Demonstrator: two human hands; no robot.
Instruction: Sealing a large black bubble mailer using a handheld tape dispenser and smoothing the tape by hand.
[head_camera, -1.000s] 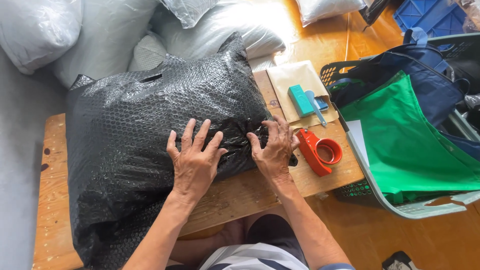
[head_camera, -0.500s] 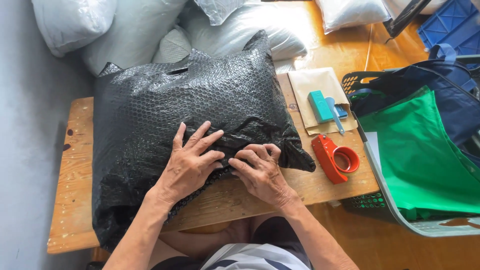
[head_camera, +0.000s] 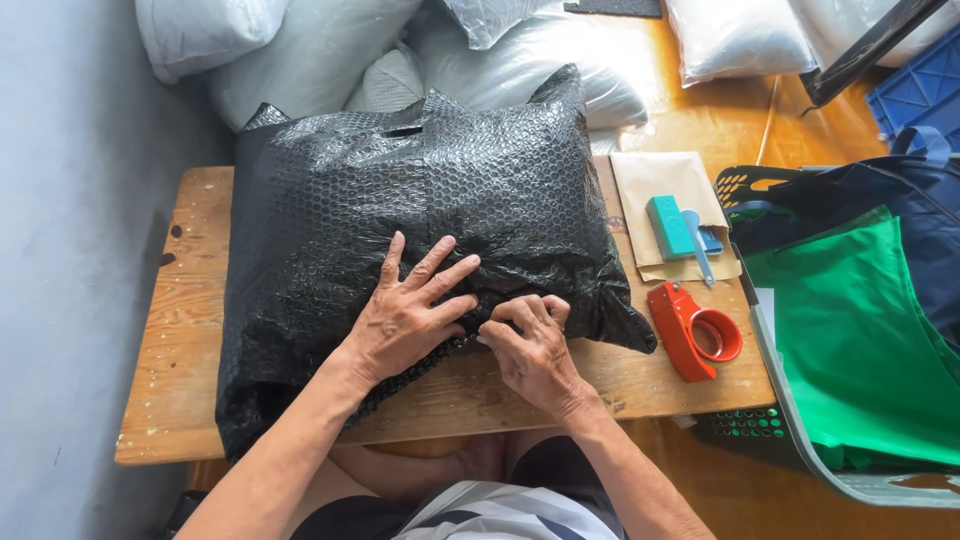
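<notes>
Head view shows the left hand (head_camera: 410, 315) spread flat on a black bubble-wrap parcel (head_camera: 400, 240), while the right hand (head_camera: 530, 345), fingers curled, pinches the wrap's near edge just beside it. That parcel covers most of the wooden tabletop (head_camera: 190, 340); a red tape dispenser (head_camera: 692, 330) lies right of it.
</notes>
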